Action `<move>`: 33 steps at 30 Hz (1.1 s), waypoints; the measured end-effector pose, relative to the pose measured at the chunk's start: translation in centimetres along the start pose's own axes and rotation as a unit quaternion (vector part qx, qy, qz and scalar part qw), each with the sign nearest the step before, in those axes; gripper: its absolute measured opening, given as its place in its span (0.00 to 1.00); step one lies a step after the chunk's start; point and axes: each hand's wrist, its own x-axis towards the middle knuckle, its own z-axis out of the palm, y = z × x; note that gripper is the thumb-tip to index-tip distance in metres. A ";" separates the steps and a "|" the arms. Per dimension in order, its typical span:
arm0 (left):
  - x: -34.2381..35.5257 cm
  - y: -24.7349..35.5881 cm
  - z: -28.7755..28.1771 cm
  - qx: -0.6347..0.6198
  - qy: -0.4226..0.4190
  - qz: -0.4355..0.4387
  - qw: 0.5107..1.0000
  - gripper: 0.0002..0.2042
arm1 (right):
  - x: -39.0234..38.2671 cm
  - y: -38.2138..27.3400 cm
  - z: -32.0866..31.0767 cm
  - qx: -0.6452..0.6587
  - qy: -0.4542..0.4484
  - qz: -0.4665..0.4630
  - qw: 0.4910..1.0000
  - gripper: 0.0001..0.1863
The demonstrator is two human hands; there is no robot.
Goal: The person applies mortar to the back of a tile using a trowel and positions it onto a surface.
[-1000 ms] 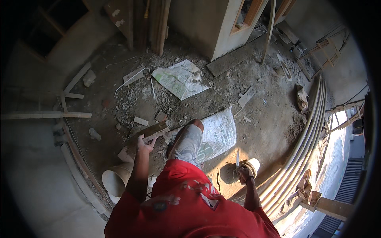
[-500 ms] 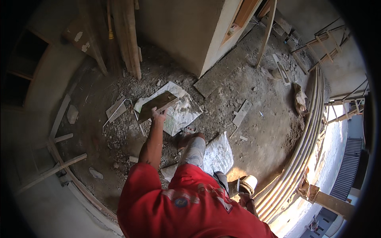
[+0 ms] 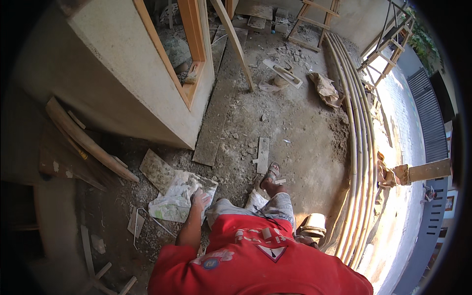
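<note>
My left hand (image 3: 200, 199) hangs over a crumpled white sack (image 3: 164, 206), fingers apart and nothing visible held. A grimy board (image 3: 156, 167) lies past it, partly on the sack. My right hand (image 3: 306, 240), mostly hidden by my red shirt (image 3: 260, 268), is closed at a cream bucket (image 3: 313, 222) down by my right side; whatever blade was with it is barely visible. My sandalled foot (image 3: 272, 172) stands beside a small pale plank (image 3: 262, 155).
Bamboo poles (image 3: 351, 147) run along the right beside a sunlit strip. A wall corner with window frame (image 3: 191, 39), leaning timber (image 3: 233, 44), wooden trestles (image 3: 309, 24), a long plank (image 3: 206, 152), a crumpled paper bag (image 3: 325, 88) and rubble lie around.
I have turned right toward the window corner. My left hand has let go of the board it carried, now lying by the sack. The bucket stays at my right hand.
</note>
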 end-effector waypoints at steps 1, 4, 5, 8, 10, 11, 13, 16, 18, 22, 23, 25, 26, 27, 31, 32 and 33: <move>0.8 -0.6 2.4 0.020 0.000 -0.011 1.000 0.37 | 1.7 0.0 -1.7 0.015 0.006 0.010 1.000 0.12; 5.9 -1.8 8.0 0.069 0.087 0.002 0.994 0.22 | 9.9 -1.5 -8.3 0.031 0.021 -0.010 0.999 0.13; 7.7 -1.4 8.8 0.092 0.062 0.021 0.994 0.19 | 12.9 -2.4 -9.9 0.024 0.020 -0.029 0.999 0.13; 9.6 -2.6 17.5 0.070 0.190 0.004 0.979 0.19 | 17.0 -2.3 -15.7 0.325 -0.070 -0.303 0.893 0.14; 10.2 -1.9 26.4 0.178 0.121 -0.072 0.974 0.27 | 18.5 -4.4 -21.3 0.516 -0.147 -0.391 0.748 0.14; 11.0 -0.5 28.5 0.194 0.083 -0.072 0.975 0.28 | 21.4 -10.3 -25.4 0.398 0.006 -0.211 0.893 0.11; 10.9 0.9 37.5 0.304 0.023 0.013 0.952 0.29 | 22.2 -19.4 -33.7 0.338 0.084 -0.027 0.937 0.07; 13.5 4.1 49.5 0.294 -0.044 0.072 0.952 0.29 | 21.5 -27.6 -44.1 0.325 0.088 -0.133 0.932 0.07; 15.6 5.6 54.9 0.255 -0.069 0.083 0.961 0.29 | 22.1 -31.4 -48.5 0.247 0.130 -0.156 0.948 0.06; 20.0 7.4 62.7 0.312 -0.024 0.048 0.949 0.27 | 25.4 -35.3 -52.1 0.266 0.136 -0.106 0.949 0.07; 21.3 7.3 63.7 0.318 -0.013 0.041 0.947 0.27 | 27.2 -35.1 -52.3 0.304 0.112 -0.075 0.943 0.07; 23.9 7.1 65.2 0.319 0.021 0.032 0.947 0.26 | 31.7 -33.9 -52.2 0.334 0.095 0.015 0.938 0.06; 25.5 7.3 67.0 0.317 0.036 0.029 0.947 0.26 | 34.9 -31.7 -52.2 0.336 0.079 0.055 0.937 0.10; 27.3 8.9 69.8 0.310 0.034 0.026 0.950 0.26 | 37.3 -31.6 -52.5 0.329 0.056 0.087 0.939 0.09; 30.4 13.6 74.1 0.311 0.060 -0.014 0.949 0.25 | 41.8 -38.0 -56.5 0.249 0.017 0.047 0.967 0.09; 30.7 15.3 75.1 0.315 0.068 -0.025 0.946 0.25 | 42.6 -39.7 -58.0 0.242 0.020 0.034 0.969 0.09; 31.3 16.4 77.0 0.277 0.064 -0.005 0.959 0.24 | 43.5 -41.4 -59.9 0.242 0.024 0.023 0.970 0.09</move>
